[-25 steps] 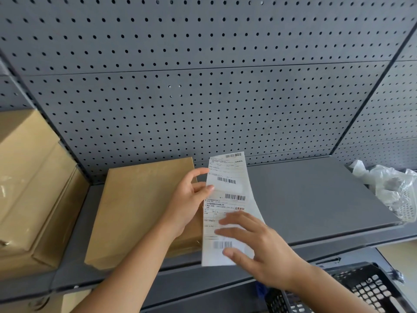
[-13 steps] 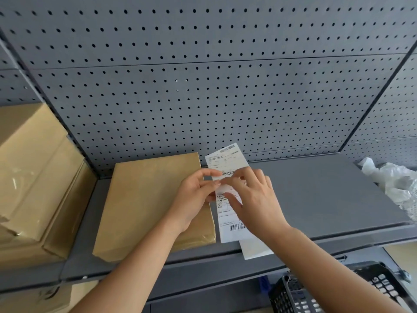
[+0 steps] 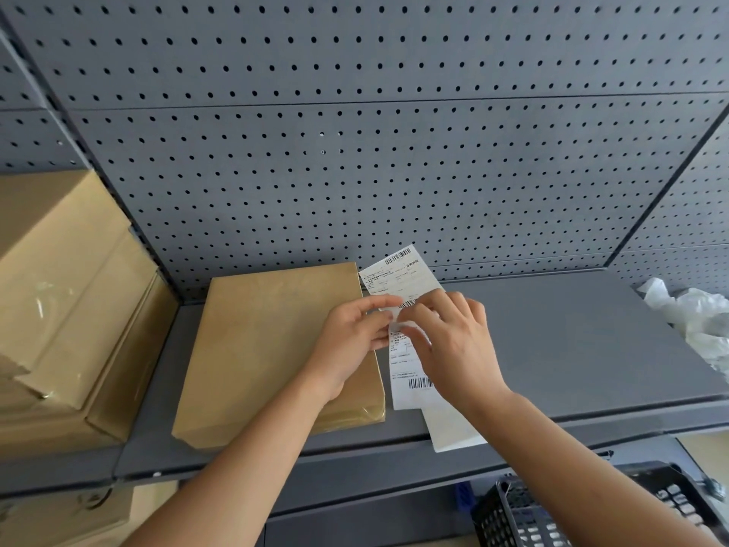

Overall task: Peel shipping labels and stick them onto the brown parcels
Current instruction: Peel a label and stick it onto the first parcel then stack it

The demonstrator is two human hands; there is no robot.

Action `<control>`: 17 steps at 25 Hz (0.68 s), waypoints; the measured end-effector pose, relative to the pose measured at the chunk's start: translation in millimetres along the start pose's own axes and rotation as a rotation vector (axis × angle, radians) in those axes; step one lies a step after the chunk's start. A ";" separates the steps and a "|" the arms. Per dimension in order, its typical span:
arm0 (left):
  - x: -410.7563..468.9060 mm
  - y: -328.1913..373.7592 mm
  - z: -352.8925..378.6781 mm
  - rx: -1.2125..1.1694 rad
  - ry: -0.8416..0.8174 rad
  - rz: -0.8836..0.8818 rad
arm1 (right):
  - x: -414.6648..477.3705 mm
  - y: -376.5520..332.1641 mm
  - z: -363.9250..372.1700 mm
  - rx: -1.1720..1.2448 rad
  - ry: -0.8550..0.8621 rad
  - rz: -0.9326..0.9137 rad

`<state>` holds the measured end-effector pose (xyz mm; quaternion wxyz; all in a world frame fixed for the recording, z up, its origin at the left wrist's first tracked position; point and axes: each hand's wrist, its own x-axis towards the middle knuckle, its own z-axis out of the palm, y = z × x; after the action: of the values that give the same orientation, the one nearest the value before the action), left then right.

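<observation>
Zero labels on yet, I reckon. Left hand [image 3: 351,341] and right hand [image 3: 453,349] each grip the label strip [image 3: 398,274], pinched mid-peel; bare brown parcel [image 3: 260,349] sits just left of the grip.

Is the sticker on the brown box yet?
Not yet. The label is beside the parcel, pinched between the left hand and right hand; the parcel's visible top is bare brown.

Matt grey perforated metal backboard [image 3: 394,171] and smooth shelf [image 3: 572,341]; brown paper parcel [image 3: 260,349] with glossy tape; white printed paper label [image 3: 406,270]; crinkled translucent plastic bag [image 3: 694,313]; black plastic basket [image 3: 532,515].
</observation>
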<state>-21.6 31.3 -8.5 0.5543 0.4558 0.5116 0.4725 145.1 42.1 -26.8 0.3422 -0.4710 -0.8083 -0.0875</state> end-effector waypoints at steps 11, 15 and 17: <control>-0.8 0.5 -0.6 0.015 0.009 -0.011 | -2.2 0.3 3.3 0.021 0.033 -0.016; -1.6 2.4 -0.9 0.022 -0.014 -0.020 | -3.4 1.6 3.5 0.046 -0.001 -0.050; -1.3 1.9 -1.0 0.038 -0.010 -0.016 | -3.5 0.1 4.3 0.054 0.019 -0.049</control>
<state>-22.7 30.3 -6.6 0.5519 0.4647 0.5212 0.4558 144.2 41.7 -32.3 0.3601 -0.4411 -0.8183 -0.0786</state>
